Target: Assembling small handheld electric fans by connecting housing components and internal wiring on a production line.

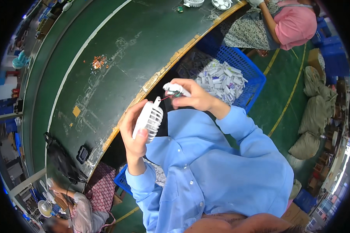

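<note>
A: Fan head (148, 120): white moulded plastic, round, with a slatted grille of curved ribs. Where does it sit?

B: In my left hand (134, 134), raised in front of my chest, just off the edge of the green belt (116, 62). My fingers are curled behind the shell and my thumb is pressed across the lower grille, so the grip is closed on it. My forearm comes up from below in a blue sleeve (144, 186), wrist nearly upright.

A: Belt surface?

B: Dark green, scuffed matt, with a white stripe along it and a worn yellow edge. A small pile of coppery bits (99, 61) lies on it, well apart from my hands.

A: Next to the right?

B: A thin red wire (165, 98) runs from the top of the fan head to the small white part (176, 89) in my right hand (194, 97). A bit of green shows under it. My fingertips are pinched together on that part, wrist bent inward, elbow out to the right.

A: Behind that hand?

B: A blue plastic lattice crate (252, 73), filled with small white and grey pieces. Farther right, pale stuffed sacks (313, 112) lie on the green floor.
</note>
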`<move>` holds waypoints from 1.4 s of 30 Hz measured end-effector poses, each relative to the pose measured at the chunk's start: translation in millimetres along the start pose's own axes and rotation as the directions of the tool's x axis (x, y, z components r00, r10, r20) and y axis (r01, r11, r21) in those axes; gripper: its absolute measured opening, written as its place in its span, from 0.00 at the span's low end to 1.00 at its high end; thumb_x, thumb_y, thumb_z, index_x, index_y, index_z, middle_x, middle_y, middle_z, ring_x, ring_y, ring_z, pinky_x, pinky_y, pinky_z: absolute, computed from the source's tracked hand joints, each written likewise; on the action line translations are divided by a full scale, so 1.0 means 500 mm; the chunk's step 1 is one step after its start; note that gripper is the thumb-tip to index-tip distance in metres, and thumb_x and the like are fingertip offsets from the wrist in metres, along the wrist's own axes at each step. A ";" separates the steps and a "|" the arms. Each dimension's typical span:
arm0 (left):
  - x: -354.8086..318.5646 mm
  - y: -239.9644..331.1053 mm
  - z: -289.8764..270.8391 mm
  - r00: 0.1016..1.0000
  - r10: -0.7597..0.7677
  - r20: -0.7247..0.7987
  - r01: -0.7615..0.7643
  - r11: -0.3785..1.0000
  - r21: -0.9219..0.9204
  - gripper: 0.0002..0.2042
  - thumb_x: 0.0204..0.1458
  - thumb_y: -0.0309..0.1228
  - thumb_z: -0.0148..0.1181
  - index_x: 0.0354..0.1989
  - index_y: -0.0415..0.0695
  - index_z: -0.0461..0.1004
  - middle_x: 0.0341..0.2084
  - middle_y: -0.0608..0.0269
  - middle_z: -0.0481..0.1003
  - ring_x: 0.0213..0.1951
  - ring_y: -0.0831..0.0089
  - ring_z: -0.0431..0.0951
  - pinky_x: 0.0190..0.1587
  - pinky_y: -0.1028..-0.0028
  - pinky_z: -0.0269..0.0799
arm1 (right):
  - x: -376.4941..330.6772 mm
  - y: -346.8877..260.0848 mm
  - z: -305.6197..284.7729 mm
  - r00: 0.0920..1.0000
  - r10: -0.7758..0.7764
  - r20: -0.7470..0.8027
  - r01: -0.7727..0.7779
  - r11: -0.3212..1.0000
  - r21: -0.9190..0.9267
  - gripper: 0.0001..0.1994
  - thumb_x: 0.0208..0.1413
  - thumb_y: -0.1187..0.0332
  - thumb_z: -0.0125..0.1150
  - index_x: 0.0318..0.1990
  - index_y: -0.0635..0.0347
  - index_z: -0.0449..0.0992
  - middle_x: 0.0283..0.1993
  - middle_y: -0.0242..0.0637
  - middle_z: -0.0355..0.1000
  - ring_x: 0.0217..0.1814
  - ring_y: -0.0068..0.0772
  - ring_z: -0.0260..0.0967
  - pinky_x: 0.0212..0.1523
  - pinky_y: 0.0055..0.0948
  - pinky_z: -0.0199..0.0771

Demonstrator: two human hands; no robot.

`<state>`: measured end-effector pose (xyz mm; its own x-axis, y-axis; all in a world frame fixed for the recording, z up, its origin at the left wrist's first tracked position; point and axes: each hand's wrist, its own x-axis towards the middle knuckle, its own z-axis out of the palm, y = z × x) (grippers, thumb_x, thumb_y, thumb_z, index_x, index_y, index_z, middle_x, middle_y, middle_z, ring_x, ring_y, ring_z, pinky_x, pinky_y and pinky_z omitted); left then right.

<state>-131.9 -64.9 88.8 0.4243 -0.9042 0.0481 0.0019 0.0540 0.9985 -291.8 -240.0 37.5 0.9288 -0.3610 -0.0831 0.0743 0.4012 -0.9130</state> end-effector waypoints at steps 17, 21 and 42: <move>-0.067 -0.107 0.065 0.993 -0.092 0.074 0.071 0.966 0.248 0.35 0.44 0.35 0.67 0.63 0.36 0.65 0.55 0.48 0.71 0.55 0.61 0.74 0.59 0.65 0.67 | -0.087 0.018 -0.024 1.000 -0.011 -0.013 0.015 0.888 0.459 0.18 0.50 0.71 0.64 0.47 0.66 0.69 0.35 0.41 0.75 0.37 0.38 0.78 0.41 0.34 0.77; -0.071 -0.126 0.134 0.996 -0.079 -0.047 0.079 0.997 0.007 0.28 0.48 0.18 0.57 0.61 0.35 0.65 0.53 0.52 0.74 0.55 0.63 0.75 0.62 0.65 0.66 | -0.097 0.006 0.023 0.988 0.042 0.149 -0.077 0.968 0.239 0.17 0.49 0.71 0.68 0.46 0.62 0.71 0.39 0.34 0.74 0.43 0.21 0.72 0.45 0.23 0.71; -0.096 -0.117 0.081 0.945 -0.234 0.228 0.316 0.832 -0.455 0.16 0.54 0.36 0.58 0.45 0.39 0.66 0.33 0.64 0.70 0.37 0.75 0.72 0.40 0.76 0.68 | -0.083 0.042 0.017 0.954 0.135 0.269 -0.295 0.592 0.750 0.22 0.61 0.50 0.44 0.21 0.55 0.63 0.26 0.50 0.70 0.32 0.48 0.71 0.43 0.39 0.70</move>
<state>-189.2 -42.0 29.2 0.1944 -0.9638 -0.1824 0.5480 -0.0476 0.8351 -325.9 -209.3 25.1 0.9934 -0.0640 -0.0949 0.0422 0.9754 -0.2163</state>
